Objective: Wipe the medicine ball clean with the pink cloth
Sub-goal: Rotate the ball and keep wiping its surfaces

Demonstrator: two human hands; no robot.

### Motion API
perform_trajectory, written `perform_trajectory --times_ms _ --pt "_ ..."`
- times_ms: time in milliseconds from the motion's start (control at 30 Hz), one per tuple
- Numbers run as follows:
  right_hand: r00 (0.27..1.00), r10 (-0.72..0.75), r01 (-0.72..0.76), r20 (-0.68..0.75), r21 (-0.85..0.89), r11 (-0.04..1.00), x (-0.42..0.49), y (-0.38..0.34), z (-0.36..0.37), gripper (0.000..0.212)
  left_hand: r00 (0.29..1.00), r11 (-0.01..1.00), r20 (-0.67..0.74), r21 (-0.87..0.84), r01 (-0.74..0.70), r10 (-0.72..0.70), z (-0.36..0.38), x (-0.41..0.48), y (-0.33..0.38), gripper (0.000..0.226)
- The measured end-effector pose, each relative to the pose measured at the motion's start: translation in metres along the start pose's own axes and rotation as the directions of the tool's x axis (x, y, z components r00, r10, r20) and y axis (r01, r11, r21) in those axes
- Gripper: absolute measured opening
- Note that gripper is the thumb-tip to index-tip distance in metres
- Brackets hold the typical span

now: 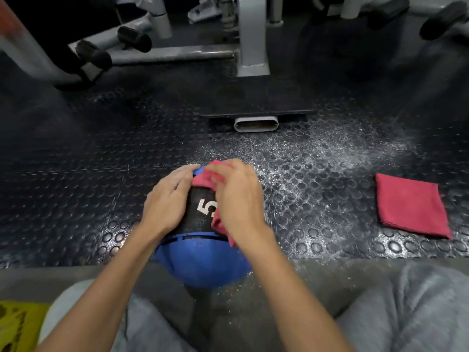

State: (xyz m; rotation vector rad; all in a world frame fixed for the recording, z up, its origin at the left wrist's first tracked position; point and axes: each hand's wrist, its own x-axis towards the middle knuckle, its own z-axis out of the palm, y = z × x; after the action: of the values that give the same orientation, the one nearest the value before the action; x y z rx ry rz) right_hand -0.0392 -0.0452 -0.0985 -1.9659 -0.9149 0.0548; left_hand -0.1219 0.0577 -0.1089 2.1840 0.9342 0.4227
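A blue and black medicine ball (200, 260) with a white "5" sits on the studded floor in front of my knees. My left hand (167, 199) lies flat on its left side, fingers fairly straight, steadying it. My right hand (236, 196) covers the ball's top right and holds a bunched pink cloth (205, 177) against the surface. Part of the cloth pokes out below my right palm.
A second pink cloth (411, 205) lies folded on the black rubber floor (101, 161) to the right. Grey gym machine frames (252, 36) and black roller pads (134, 38) stand at the back. A yellow object (17, 326) is at the lower left. White dust speckles the floor.
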Motion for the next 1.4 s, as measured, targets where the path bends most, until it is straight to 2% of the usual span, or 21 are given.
perform_trajectory --times_ms 67,100,133,200,267,333,400,467,567,633,733,800,867,967,1067,1133,1167,1300,1400 --pt "0.998 0.060 -0.060 0.028 0.001 0.998 0.018 0.007 0.001 0.024 0.999 0.999 -0.024 0.042 0.035 -0.034 0.002 0.005 0.004 0.041" --pt "0.999 0.045 -0.044 0.012 -0.057 0.997 0.013 0.006 0.004 0.026 0.998 0.996 -0.029 0.063 0.057 -0.055 0.004 0.009 0.006 0.038" --pt "0.999 -0.009 0.002 -0.052 -0.128 0.992 0.000 0.003 0.007 0.029 0.997 0.994 -0.030 0.079 0.076 -0.074 0.005 0.013 0.008 0.036" --pt "0.983 -0.091 0.072 -0.162 -0.119 0.990 -0.045 -0.005 0.012 0.032 0.994 0.989 -0.028 0.097 0.112 -0.110 0.007 0.018 0.010 0.036" --pt "0.958 -0.208 0.194 -0.196 -0.089 0.977 -0.092 -0.005 0.018 0.029 0.990 0.983 -0.015 0.118 0.139 -0.139 0.006 0.021 0.010 0.036" --pt "0.942 -0.274 0.267 -0.192 -0.062 0.962 -0.101 0.001 0.015 0.028 0.992 0.984 0.004 0.128 0.127 -0.129 0.005 0.020 0.011 0.038" --pt "0.963 -0.200 0.201 -0.178 -0.013 0.980 -0.075 0.004 0.007 0.033 0.996 0.988 0.020 0.129 0.087 -0.090 0.005 0.017 0.013 0.041" --pt "0.991 -0.061 0.058 -0.123 -0.022 0.998 -0.031 0.008 -0.004 0.032 0.997 0.987 0.014 0.141 0.075 -0.077 0.007 0.015 0.015 0.036" --pt "0.988 0.149 -0.148 -0.028 0.023 0.989 0.028 0.030 -0.014 0.027 0.989 0.970 -0.024 0.193 0.147 -0.145 0.012 0.018 0.024 0.037" --pt "0.989 0.140 -0.139 -0.040 0.030 0.990 0.022 0.032 -0.013 0.027 0.977 0.952 -0.035 0.219 0.215 -0.212 0.016 0.025 0.033 0.039" --pt "0.977 -0.011 0.021 -0.215 0.041 0.999 -0.048 0.026 -0.004 0.032 0.965 0.934 -0.029 0.242 0.261 -0.262 0.021 0.036 0.043 0.039" --pt "0.954 -0.101 0.128 -0.282 0.077 0.989 -0.095 0.028 0.001 0.034 0.964 0.929 -0.009 0.262 0.260 -0.267 0.022 0.042 0.045 0.038" --pt "0.948 -0.106 0.141 -0.299 0.098 0.985 -0.097 0.035 -0.001 0.033 0.970 0.932 0.014 0.281 0.227 -0.241 0.024 0.043 0.046 0.038" --pt "0.960 0.006 0.020 -0.282 0.088 0.996 -0.045 0.039 -0.012 0.026 0.984 0.935 0.028 0.317 0.160 -0.178 0.028 0.040 0.049 0.037" --pt "0.977 0.163 -0.151 -0.137 0.093 0.984 0.019 0.062 -0.027 0.023 0.987 0.933 0.012 0.328 0.145 -0.158 0.031 0.038 0.055 0.038" --pt "0.951 0.309 -0.301 -0.025 0.170 0.938 0.039 0.077 -0.030 0.023 0.985 0.932 -0.007 0.323 0.164 -0.171 0.032 0.039 0.059 0.038" --pt "0.943 0.333 -0.321 -0.028 0.194 0.927 0.037 0.078 -0.030 0.024 0.982 0.931 -0.017 0.317 0.182 -0.186 0.034 0.040 0.060 0.037" --pt "0.940 0.182 -0.116 -0.288 0.233 0.966 -0.042 0.060 -0.017 0.029 0.973 0.925 -0.028 0.304 0.227 -0.229 0.036 0.046 0.061 0.036" --pt "0.929 0.110 -0.030 -0.353 0.223 0.974 -0.091 0.045 -0.011 0.029 0.975 0.930 -0.008 0.298 0.214 -0.222 0.032 0.048 0.056 0.035"
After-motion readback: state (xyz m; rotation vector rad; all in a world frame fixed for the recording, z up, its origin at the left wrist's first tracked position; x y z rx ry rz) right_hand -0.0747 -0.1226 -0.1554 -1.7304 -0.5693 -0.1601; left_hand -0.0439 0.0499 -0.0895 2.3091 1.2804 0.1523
